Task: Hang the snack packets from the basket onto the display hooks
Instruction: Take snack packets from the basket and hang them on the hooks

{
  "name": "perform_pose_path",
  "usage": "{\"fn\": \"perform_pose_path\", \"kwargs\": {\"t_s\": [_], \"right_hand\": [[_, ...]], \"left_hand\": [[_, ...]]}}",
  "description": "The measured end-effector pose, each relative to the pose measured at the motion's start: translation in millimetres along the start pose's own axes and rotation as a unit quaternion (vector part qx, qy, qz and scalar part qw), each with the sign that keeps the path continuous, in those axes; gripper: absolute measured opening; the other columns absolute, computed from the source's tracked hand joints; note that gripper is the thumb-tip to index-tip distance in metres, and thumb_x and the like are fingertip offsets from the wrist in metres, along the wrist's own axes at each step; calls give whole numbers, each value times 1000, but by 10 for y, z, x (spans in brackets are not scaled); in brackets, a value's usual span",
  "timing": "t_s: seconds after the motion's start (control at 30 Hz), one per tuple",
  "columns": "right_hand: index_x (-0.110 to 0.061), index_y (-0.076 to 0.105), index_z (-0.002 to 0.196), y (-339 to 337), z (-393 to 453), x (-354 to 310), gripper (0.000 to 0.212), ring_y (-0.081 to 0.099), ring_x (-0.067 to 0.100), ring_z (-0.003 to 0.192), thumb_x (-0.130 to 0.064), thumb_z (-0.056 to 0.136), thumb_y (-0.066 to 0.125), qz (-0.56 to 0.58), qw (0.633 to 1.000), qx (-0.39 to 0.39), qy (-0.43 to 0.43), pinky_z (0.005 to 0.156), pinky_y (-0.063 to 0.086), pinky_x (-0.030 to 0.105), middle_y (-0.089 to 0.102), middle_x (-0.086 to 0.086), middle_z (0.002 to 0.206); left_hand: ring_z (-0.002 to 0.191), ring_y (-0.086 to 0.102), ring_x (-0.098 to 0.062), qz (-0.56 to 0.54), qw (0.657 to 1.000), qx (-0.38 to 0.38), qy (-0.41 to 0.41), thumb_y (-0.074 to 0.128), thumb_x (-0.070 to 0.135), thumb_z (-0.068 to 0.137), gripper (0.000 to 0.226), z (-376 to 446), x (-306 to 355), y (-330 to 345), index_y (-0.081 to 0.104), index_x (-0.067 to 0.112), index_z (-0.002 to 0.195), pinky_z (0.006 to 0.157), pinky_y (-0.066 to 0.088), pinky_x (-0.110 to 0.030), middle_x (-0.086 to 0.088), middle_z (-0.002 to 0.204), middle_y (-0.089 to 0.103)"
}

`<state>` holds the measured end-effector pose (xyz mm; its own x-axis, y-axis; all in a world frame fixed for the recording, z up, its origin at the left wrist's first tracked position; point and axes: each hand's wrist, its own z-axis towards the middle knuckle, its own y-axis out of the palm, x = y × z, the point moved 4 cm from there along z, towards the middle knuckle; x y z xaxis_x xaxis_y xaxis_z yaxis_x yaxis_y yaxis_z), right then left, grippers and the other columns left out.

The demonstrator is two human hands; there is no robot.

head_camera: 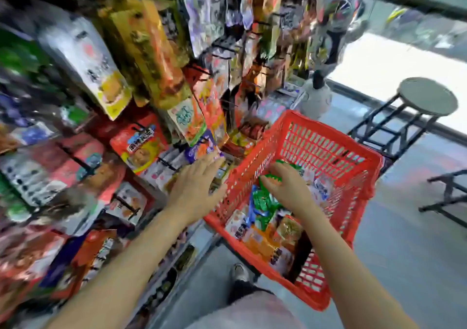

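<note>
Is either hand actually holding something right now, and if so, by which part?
The right hand grips a green packet in the red basket, at its upper end. The left hand holds nothing, fingers straight.

Just one camera here, worn on the person's head, wide-angle, tilted forward and down. It sits close over both forearms, which reach in from the near edge. The display rack (151, 76) fills the left side and bends with the lens, the red basket (328, 152) sits centre-right, and a stool (427, 96) stands far right. Edges are blurry.
</note>
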<state>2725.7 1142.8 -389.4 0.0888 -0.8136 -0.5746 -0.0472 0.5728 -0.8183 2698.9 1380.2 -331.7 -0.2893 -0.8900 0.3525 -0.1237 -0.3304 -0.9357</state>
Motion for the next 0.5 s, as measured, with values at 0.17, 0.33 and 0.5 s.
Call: {"fn": "perform_pose_path", "kwargs": {"t_s": [0.17,0.33,0.5], "right_hand": [[-8,51,141,461,130,711,67,55,32,122,-49,91,67,9,986,-87,145,99,47,43,60,14,133],[-18,19,159,853,154,1126,90,11,37,153,-54,91,66,14,937,-108,331,119,21,54,11,15,166],[-17,25,157,898,216,1362,94,17,42,149,-68,87,62,-114,930,-204,283,119,23,53,13,19,165]], "left_hand": [[156,4,-17,-22,995,-99,-25,34,66,93,83,287,-67,769,4,30,162,123,17,-52,7,169,-2],[155,17,-19,14,995,-102,-20,31,66,93,82,465,-28,892,16,25,162,122,23,-54,4,169,13],[151,28,-24,27,994,-101,-18,37,56,96,77,468,49,891,20,19,161,119,32,-49,0,168,19]]}}
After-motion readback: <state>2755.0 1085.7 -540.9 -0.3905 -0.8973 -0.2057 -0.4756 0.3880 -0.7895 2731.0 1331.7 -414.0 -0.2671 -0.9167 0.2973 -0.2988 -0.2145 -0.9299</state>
